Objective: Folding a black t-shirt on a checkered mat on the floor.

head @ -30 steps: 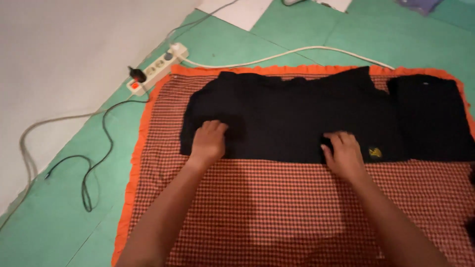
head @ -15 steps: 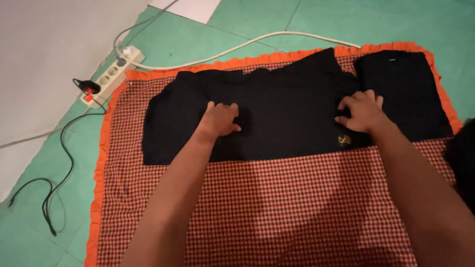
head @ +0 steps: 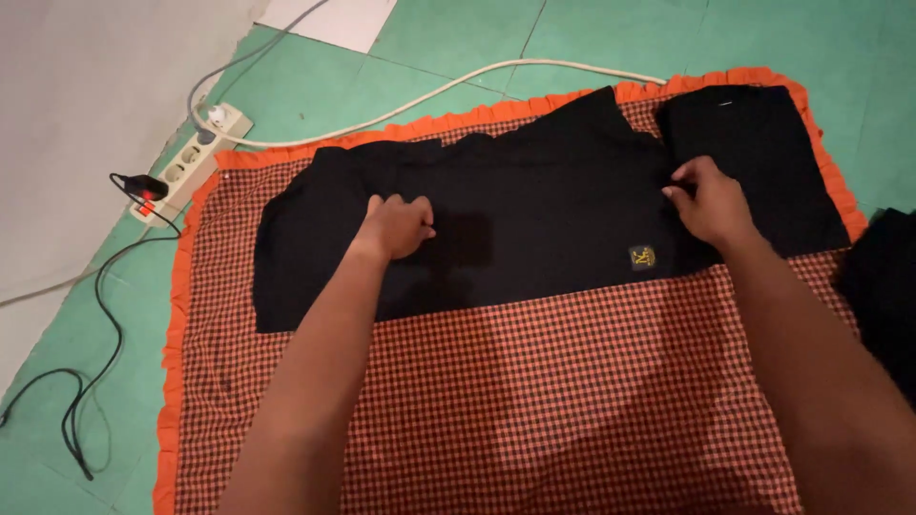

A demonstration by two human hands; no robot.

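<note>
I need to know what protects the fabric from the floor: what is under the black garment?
A red-and-black checked cloth with an orange frill lies under the black garment, on the green floor. Both hands, left hand and right hand, press on top. The covered part of the cloth is hidden.

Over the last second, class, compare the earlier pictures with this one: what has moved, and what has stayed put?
Both hands slid up the black garment, away from its lower edge. The left hand now presses flat near its middle; the right hand has gone to the right edge, fingers curled there. The garment, the checked cloth with its orange frill, and the power strip lie as before.
</note>
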